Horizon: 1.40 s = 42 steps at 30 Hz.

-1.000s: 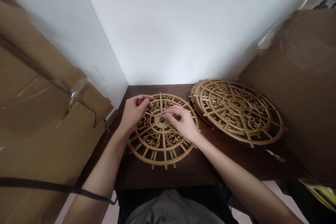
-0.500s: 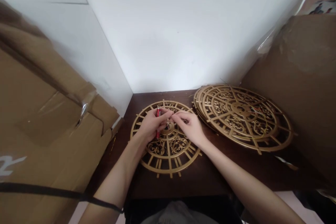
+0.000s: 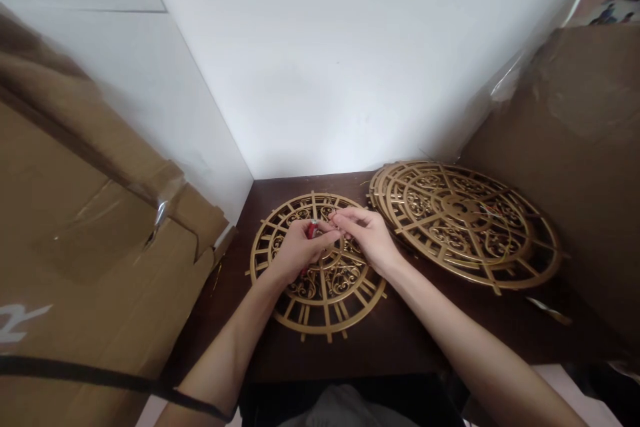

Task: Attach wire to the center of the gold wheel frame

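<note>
A round gold clock face (image 3: 327, 330) with openwork scrolls lies flat on the dark brown table, under both hands. My left hand (image 3: 304, 250) is closed around a slim red pen-like tool (image 3: 313, 229) whose exact kind I cannot make out. The tool's upper end has a pale tip, and a bit of its red lower end shows below the palm. My right hand (image 3: 367, 237) is closed in a pinch at the clock's centre, its fingertips meeting those of the left. Whatever is between those fingertips is too small to name.
Several more gold clock faces (image 3: 485, 273) lie stacked at the right, with thin wires on top. A small brush-like item (image 3: 549, 311) lies near the stack. Cardboard boxes (image 3: 90, 213) stand left and right, and a white wall (image 3: 320, 80) rises behind the table.
Both hands have shifted slightly to the right. My left hand has turned, so the red tool leans and shows less. The clock face stays in place.
</note>
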Each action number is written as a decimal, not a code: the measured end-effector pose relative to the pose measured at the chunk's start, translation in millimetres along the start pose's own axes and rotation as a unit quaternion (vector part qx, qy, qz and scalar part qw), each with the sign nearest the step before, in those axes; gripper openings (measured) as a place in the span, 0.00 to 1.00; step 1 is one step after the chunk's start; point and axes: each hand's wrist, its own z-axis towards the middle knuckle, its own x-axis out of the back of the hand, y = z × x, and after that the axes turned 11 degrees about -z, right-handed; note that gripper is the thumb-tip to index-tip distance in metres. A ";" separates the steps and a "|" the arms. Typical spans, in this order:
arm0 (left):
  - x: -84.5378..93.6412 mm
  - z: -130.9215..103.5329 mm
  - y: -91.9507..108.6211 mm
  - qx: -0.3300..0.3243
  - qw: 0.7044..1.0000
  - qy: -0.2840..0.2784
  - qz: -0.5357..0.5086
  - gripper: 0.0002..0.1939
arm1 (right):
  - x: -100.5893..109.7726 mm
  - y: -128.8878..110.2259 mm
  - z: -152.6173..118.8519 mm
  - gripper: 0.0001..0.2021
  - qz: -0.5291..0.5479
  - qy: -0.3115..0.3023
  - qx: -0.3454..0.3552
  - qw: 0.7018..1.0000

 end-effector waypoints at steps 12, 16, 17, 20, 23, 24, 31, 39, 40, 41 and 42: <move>3.8 0.1 -0.2 -0.016 1.000 -0.014 -0.022 0.14 | 4.2 -6.2 -0.8 0.06 0.102 -0.028 -0.006 0.994; 0.9 -2.6 3.7 -0.020 1.000 -0.004 0.022 0.12 | 3.2 -4.6 -1.0 0.07 0.077 -0.025 -0.010 0.997; 0.5 -2.9 3.8 -0.020 0.999 -0.006 0.028 0.12 | 3.1 -4.0 -0.8 0.08 0.071 -0.022 -0.011 0.997; 1.1 -2.5 2.6 -0.024 0.999 -0.010 0.023 0.13 | 3.7 -2.6 0.0 0.08 0.077 -0.008 -0.016 0.997; 4.6 -0.2 1.8 -0.043 0.999 0.007 -0.016 0.14 | 5.5 -2.7 1.2 0.09 0.101 0.009 -0.034 0.994; 5.9 0.8 2.3 -0.055 0.998 0.013 -0.043 0.15 | 6.2 -2.8 1.7 0.09 0.108 0.014 -0.039 0.993; 10.6 3.2 18.5 -0.089 0.952 0.001 -0.294 0.15 | 8.1 -2.6 3.8 0.09 0.113 0.032 -0.048 0.992; 21.4 -4.2 33.5 -0.095 0.910 0.015 -0.404 0.22 | 9.3 -1.0 4.8 0.08 0.125 0.016 -0.088 0.988; 22.3 -4.4 33.9 -0.095 0.908 0.014 -0.409 0.22 | 9.3 -1.2 4.7 0.08 0.127 0.014 -0.095 0.987; 22.7 -4.3 34.2 -0.093 0.905 0.012 -0.415 0.22 | 9.2 -1.5 4.7 0.08 0.129 0.013 -0.102 0.986; 22.4 -4.1 34.4 -0.090 0.902 0.007 -0.422 0.23 | 9.0 -1.9 4.6 0.08 0.130 0.014 -0.109 0.985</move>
